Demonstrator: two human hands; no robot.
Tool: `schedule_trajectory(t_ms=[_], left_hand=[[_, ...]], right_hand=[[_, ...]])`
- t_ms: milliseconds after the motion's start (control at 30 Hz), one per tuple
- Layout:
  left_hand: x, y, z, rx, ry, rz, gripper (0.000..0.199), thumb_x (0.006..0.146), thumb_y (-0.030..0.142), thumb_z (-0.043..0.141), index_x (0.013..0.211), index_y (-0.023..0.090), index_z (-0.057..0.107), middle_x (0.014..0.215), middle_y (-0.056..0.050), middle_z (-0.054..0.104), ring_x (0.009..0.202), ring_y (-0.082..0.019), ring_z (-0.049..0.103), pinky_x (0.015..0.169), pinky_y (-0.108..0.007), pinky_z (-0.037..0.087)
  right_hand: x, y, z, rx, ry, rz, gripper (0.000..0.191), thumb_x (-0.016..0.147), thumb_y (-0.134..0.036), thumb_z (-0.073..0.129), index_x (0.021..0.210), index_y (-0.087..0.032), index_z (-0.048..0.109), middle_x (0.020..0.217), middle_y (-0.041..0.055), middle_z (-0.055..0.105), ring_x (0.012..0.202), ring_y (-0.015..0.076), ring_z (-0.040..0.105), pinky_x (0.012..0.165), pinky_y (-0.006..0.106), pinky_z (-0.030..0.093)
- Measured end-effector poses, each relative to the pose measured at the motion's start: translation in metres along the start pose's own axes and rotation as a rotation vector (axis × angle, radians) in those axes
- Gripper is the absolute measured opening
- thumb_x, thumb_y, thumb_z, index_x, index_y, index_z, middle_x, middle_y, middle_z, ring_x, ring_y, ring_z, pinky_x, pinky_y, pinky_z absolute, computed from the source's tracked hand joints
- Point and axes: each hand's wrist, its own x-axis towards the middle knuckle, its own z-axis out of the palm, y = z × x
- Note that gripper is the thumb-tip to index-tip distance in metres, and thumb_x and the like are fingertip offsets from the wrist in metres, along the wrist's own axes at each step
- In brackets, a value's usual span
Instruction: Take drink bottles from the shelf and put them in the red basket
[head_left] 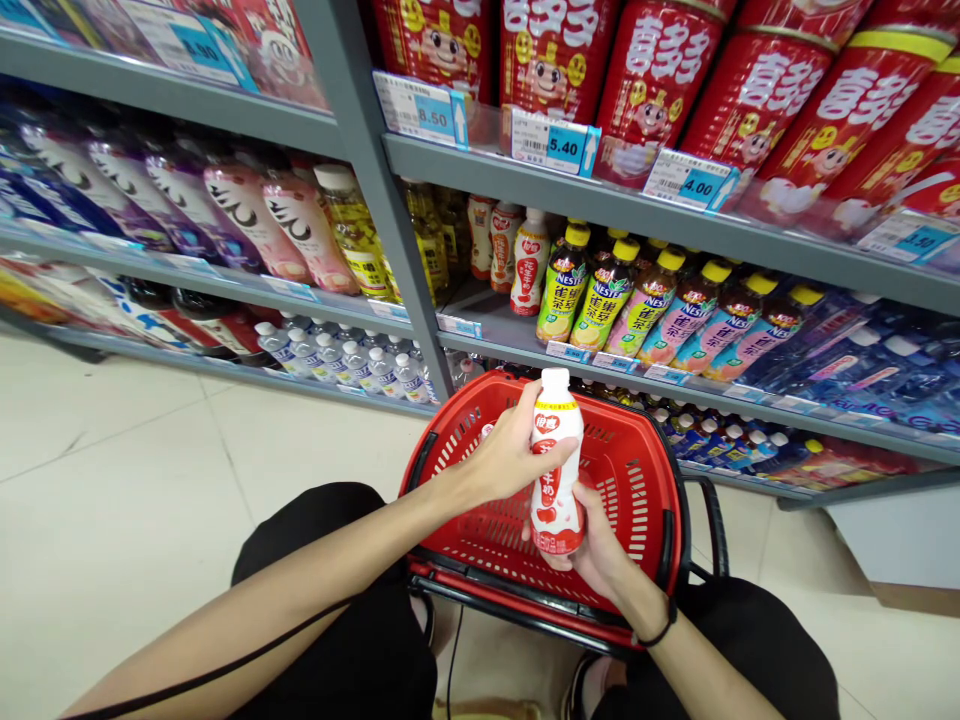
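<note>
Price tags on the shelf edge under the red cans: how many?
4, left to right: 8.50 tag, 5.40 tag, 4.00 tag, blurrier far-right tag; others may lie out of frame.

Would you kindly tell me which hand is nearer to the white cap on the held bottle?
The left hand: it grips the upper part of the peanut milk bottle, close to the white cap, while the right hand holds the bottle lower down, near its base.
</note>
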Motion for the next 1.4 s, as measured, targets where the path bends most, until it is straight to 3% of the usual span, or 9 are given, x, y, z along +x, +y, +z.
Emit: schedule_trajectory(t_ms=[600,1400], left_hand=[[-0.0007,0.0015,-0.0006,-0.005,-0.009,-0.022,0.045,0.089,0.040,0.067,0.120,0.019,0.042,0.083,0.003,0.065,0.064,-0.012,0.057,0.057,-0.024,0.042],[-0.0010,0.0021,-0.0013,0.015,-0.011,-0.032,0.045,0.089,0.040,0.067,0.117,0.020,0.039,0.083,0.003,0.064,0.066,-0.014,0.059,0.059,-0.027,0.042]], right_hand=[[0.0001,-0.0005,0.0007,0.014,0.005,0.002,0.061,0.081,-0.072,0.067,0.089,-0.012,0.069,0.068,0.0090,0.072,0.038,0.0084,0.046,0.036,0.019,0.027],[-0.0001,0.0008,-0.0006,0.013,-0.002,0.009,0.061,0.083,-0.072,0.065,0.089,-0.011,0.069,0.068,0.0093,0.071,0.038,0.0087,0.046,0.036,0.019,0.026]])
